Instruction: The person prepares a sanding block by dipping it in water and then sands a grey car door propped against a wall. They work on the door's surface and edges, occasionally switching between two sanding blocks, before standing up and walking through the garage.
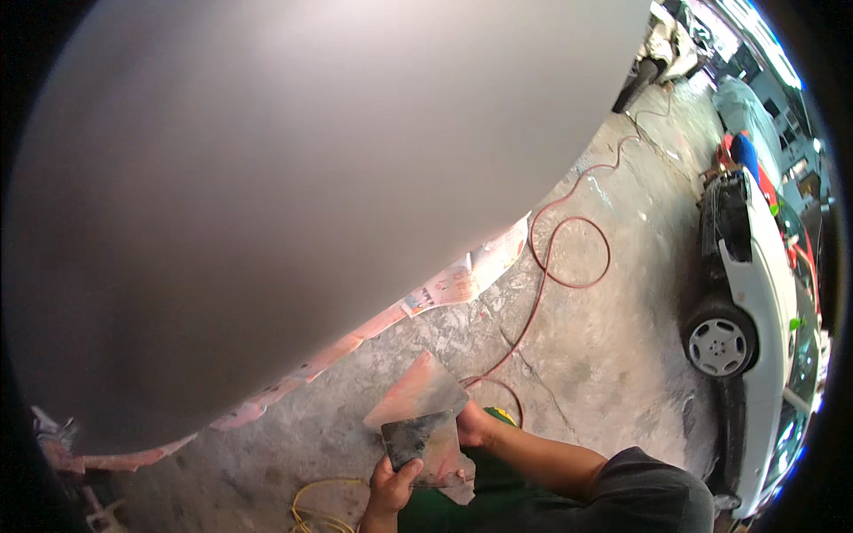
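Observation:
My left hand [395,487] grips a dark, stained square piece [413,437] at its lower left, the thumb over its face. Behind that piece is a larger pinkish, grey-smudged sheet [416,384] with angled corners. My right hand [477,428] holds the sheet at its right edge, fingers mostly hidden behind it. A large matte grey curved panel [293,160] fills the upper left. Pink-stained masking paper [453,282] runs along its lower edge, above and beyond my hands.
A red hose [577,284] loops on the concrete floor [622,355], a yellow hose [311,489] lies at bottom. A white car [760,266] stands at right, with covered shapes [746,115] behind it. Dismantled parts [662,44] are at top right.

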Motion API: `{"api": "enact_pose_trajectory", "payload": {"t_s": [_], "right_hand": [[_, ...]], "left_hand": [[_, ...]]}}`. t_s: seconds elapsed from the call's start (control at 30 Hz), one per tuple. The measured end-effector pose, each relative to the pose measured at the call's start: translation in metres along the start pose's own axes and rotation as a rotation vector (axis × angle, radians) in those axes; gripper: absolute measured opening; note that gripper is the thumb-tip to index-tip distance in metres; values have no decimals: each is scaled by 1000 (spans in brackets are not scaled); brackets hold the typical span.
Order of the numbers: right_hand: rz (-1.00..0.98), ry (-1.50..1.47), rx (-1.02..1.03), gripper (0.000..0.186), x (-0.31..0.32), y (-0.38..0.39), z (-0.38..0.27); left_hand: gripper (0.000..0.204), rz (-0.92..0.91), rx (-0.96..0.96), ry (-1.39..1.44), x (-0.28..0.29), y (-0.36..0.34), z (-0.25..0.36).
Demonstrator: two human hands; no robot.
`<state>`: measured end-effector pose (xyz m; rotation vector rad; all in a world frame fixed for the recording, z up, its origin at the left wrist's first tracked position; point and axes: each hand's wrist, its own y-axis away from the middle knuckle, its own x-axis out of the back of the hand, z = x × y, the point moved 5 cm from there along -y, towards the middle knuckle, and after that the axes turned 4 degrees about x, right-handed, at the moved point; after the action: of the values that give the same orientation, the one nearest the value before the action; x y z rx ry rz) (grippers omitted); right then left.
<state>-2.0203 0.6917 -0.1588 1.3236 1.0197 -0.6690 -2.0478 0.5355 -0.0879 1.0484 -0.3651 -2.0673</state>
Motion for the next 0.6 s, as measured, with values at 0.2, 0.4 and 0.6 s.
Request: {"api": "enact_pose_trajectory", "payload": {"t_s": [0.2,0.4,0.6], "right_hand": [[-466,-108,-12,49,138,-90,5],[-453,-63,-4,44,176,-131,-8],[-123,203,102,43,232,-170,-17]], "left_hand": [[43,-137,-109,-177,14,-108,-48],[55,-46,-294,-217,51,-158,-89],[70,158,-470,-211,79,-155,-119]]}}
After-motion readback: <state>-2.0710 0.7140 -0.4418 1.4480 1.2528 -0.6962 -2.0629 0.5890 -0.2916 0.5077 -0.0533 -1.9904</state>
